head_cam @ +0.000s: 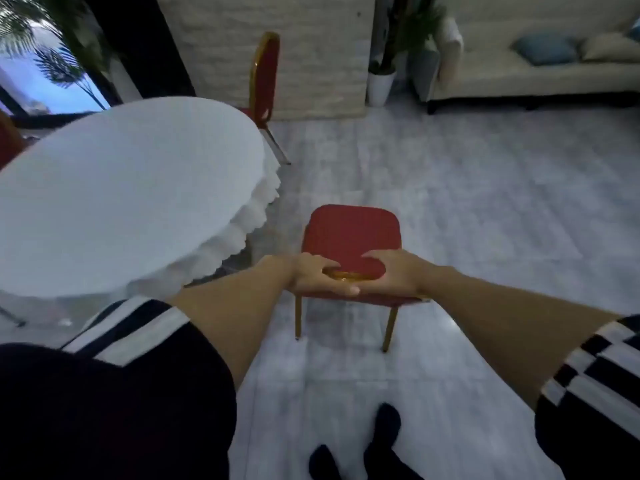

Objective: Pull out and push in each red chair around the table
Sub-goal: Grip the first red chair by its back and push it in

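The near chair point(351, 237) stands on the floor point(467, 188) well clear of the table point(121, 195), just off its right edge, with bare tile open ahead and to the right as far as the sofa point(540, 74). Its seat faces away from the person, and its gold legs rest on the tile.

Both arms reach forward and down to the top of the chair's back. The left hand point(317, 275) wraps the gold top rail, fingers over the front, thumb along the near side. The right hand point(393, 273) clasps the same rail just beside it, fingers curled over the red padding; the two hands nearly touch.

Three red chairs show: this one, the far chair point(265, 77) at the table's far right edge, and a sliver point(8, 140) at the left edge.
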